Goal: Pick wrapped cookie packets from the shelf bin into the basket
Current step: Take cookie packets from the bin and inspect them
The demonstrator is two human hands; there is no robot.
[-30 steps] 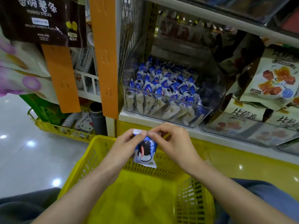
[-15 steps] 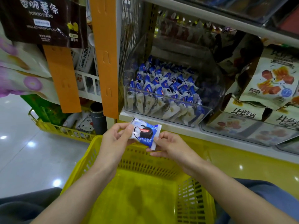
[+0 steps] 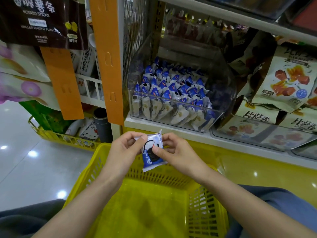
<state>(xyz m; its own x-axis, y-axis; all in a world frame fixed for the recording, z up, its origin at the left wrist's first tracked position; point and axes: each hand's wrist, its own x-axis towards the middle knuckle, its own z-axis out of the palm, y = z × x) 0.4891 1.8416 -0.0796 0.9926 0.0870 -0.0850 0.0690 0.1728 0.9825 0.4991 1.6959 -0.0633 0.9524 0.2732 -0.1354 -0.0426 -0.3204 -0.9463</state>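
The left hand (image 3: pixel 125 148) and the right hand (image 3: pixel 178 152) both pinch one packet (image 3: pixel 151 161) by its upper half. The thumbs lie on the printed face and the fingers curl behind it. The packet hangs upright directly above the far rim of the basket (image 3: pixel 103 162), just short of the shelf (image 3: pixel 163 128) edge.

Risk 1: the packet is over the rim, not over the basket floor. If released here, it may strike the rim and fall beyond the basket, toward the shelf. Bring it nearer the basket centre before release.

Risk 2: the wrapper looks slick and the grip is a fingertip pinch only. If one hand lets go first, the packet may swing or slip from the other.

Risk 3: drawing the hands apart may tear the seal.

Containers:
- The basket is yellow with slotted walls. The visible part of its floor shows no packet.
- Beyond the basket, on the shelf, a clear bin (image 3: pixel 223 93) holds many blue-and-white packets (image 3: pixel 171 90) standing in rows.
- Beyond and right of the basket, a second clear tray (image 3: pixel 221 135) holds flat snack bags (image 3: pixel 253 131).
- Beyond and left of the basket, a smaller yellow crate (image 3: pixel 56 136) holds mixed goods.
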